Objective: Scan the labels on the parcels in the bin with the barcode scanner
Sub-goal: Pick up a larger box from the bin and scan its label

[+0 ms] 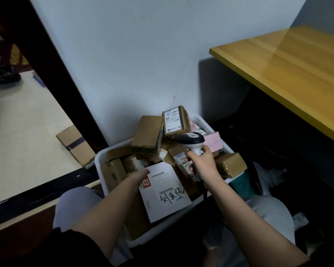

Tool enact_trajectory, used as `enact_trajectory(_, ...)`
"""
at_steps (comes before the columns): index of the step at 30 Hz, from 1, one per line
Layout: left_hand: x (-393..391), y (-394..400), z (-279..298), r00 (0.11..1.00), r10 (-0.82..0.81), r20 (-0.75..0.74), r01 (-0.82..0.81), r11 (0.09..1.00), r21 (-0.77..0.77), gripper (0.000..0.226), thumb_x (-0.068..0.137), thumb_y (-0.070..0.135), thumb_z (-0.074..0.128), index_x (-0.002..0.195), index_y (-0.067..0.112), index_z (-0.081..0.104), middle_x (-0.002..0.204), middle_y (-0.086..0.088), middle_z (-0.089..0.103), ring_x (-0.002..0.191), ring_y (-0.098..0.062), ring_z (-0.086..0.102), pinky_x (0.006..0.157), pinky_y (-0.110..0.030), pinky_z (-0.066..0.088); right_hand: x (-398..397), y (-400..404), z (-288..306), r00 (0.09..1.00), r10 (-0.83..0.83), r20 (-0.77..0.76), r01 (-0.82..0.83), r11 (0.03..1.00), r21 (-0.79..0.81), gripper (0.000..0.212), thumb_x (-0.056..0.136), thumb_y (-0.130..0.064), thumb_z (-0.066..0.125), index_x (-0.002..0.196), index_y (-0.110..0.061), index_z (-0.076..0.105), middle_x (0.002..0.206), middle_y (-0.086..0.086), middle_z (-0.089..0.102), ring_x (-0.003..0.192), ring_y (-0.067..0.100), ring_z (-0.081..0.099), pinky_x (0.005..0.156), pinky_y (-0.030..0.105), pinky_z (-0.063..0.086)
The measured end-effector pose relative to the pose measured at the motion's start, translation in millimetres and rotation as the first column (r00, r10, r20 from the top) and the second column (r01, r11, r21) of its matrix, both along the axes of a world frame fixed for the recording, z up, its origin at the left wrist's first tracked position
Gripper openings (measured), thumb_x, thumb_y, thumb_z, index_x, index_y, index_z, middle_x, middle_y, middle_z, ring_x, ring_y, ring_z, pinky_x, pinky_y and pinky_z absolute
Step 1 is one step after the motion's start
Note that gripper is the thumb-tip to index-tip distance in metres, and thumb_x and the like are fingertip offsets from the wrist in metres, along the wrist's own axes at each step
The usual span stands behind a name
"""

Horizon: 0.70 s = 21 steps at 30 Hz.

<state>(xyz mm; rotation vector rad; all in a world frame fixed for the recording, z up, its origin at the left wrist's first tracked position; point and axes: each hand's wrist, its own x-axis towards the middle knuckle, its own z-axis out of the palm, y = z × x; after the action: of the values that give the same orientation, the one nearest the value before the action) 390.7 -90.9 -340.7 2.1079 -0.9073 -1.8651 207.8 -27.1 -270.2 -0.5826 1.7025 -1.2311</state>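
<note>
Progress check from my remote seat: no way to tell from this view which labels are already logged, so I'd guess we're somewhere in the middle. Right hand (200, 160) is clenched around the handle of the barcode scanner (191, 140), head aimed away from me toward the upright brown box with the white label (175, 121) at the back of the bin (98, 160). Looks like that one's the current target. Left hand (141, 175) is resting on the corner of the flat white parcel (165, 191) near the front, fingers mostly hidden behind it, so I can't say if it's gripping or just steadying it.

Count, as best I can: one bin, one scanner, one white parcel with handwriting on it, one pink slip (212, 140) on the right, and roughly eight brown cardboard boxes piled in, though a few are buried so it could be more. Another flattened box (75, 146) lies on the floor outside the bin, against the wall. I wouldn't count that one as part of the job.
</note>
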Motion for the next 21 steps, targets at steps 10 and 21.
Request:
enact_trajectory(10, -33, -74, 32, 0.73, -0.223, 0.646, 0.511, 0.806, -0.299, 0.115, 0.069, 0.054, 0.072, 0.152, 0.015, 0.004, 0.157, -0.016, 0.012, 0.145, -0.035, 0.016, 0.115, -0.049, 0.027, -2, -23, -8, 1.0, 0.005, -0.024, -0.004, 1.0, 0.026, 0.031, 0.083, -0.007, 0.061, 0.112, -0.005, 0.048, 0.066, 0.007, 0.06, 0.041, 0.016, 0.043, 0.033, 0.02, 0.035)
enact_trajectory(21, -58, -109, 11, 0.598, -0.39, 0.7, 0.642, 0.756, -0.127, 0.124, 0.067, 0.058, 0.072, 0.153, 0.019, -0.007, 0.161, -0.014, -0.003, 0.146, -0.04, 0.012, 0.113, -0.056, 0.026, -18, -36, -36, 0.999, -0.025, -0.029, 0.028, 0.995, 0.096, 0.024, 0.081, -0.011, 0.064, 0.1, -0.016, 0.051, 0.075, 0.013, 0.063, 0.045, 0.016, 0.048, 0.034, 0.018, 0.037)
